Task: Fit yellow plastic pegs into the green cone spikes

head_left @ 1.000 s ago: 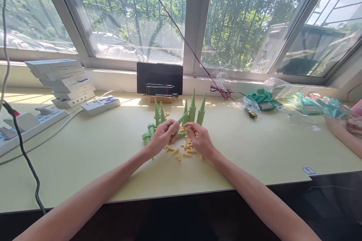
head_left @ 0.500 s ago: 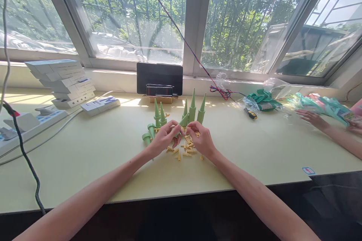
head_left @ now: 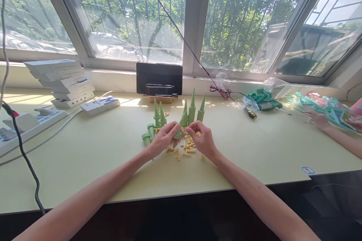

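Observation:
My left hand [head_left: 165,136] is closed round a green plastic cone spike [head_left: 183,119], its point tilted up and away. Close beside it, my right hand [head_left: 203,138] pinches at the spike's collar end; whatever sits between those fingertips is too small or hidden to make out. Several small yellow plastic nozzles [head_left: 190,151] lie scattered beneath and between both hands. Behind the hands, more green spikes [head_left: 192,110] stand point up. Two others [head_left: 146,138] lean or lie to the left of my left hand, their wide caps facing up.
A black tablet [head_left: 160,73] on a stand is by the window. On the left are stacked white boxes [head_left: 70,83], a power strip [head_left: 53,118] and cables. A yellow-black tool [head_left: 250,113] and green plastic bags [head_left: 263,99] lie right; another person's hand [head_left: 318,120] handles packages there.
The spike in my left hand has turned more upright, and my hands have barely shifted. At the right, the other person's hand has moved in among the packages.

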Demonstrator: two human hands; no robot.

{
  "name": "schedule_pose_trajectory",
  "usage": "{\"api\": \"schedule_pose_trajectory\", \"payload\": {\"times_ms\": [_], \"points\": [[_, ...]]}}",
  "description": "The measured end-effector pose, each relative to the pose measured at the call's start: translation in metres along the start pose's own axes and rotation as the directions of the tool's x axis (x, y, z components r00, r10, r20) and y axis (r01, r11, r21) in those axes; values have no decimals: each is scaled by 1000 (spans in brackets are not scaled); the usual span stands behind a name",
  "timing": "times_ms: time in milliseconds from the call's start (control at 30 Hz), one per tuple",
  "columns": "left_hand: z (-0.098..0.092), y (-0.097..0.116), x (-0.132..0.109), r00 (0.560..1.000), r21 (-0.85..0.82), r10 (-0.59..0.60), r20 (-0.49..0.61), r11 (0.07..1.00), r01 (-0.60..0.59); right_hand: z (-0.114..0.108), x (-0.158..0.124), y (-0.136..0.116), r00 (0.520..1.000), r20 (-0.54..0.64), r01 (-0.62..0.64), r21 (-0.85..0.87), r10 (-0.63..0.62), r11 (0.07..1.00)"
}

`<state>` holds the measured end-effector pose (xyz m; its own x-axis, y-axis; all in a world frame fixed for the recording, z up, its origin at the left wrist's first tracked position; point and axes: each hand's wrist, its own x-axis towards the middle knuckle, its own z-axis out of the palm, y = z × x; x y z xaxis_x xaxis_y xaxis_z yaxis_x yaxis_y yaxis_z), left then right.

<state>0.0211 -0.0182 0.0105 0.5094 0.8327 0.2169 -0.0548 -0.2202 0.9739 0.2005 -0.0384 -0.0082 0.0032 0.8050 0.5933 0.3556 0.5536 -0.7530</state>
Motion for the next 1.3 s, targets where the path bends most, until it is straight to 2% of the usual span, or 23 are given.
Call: {"api": "schedule_pose_trajectory", "payload": {"times_ms": [167, 400, 600, 800, 1000, 1300], "points": [[-3, -5, 1, 996, 31, -2, -88, 1000, 5, -1, -1, 0, 999, -30, 23, 42, -22, 999], [-2, -8, 3, 992, -5, -13, -129, 1000, 13, 0, -2, 0, 1000, -14, 22, 81, -21, 996], [1, -7, 3, 992, 22, -10, -129, 1000, 13, 1, -2, -1, 999, 22, 39, 98, -41, 994], [-1, -12, 2, 992, 119, 49, -116, 992, -35, 1, -2, 0, 999, 36, 28, 96, -32, 995], [-3, -19, 1, 983, 238, 126, -130, 967, -93, 1, -2, 0, 999, 28, 27, 75, -29, 997], [-3, -12, 0, 982, 331, 154, -107, 937, -110, 1, 0, 2, 1000, -13, 8, 52, -8, 999]]}}
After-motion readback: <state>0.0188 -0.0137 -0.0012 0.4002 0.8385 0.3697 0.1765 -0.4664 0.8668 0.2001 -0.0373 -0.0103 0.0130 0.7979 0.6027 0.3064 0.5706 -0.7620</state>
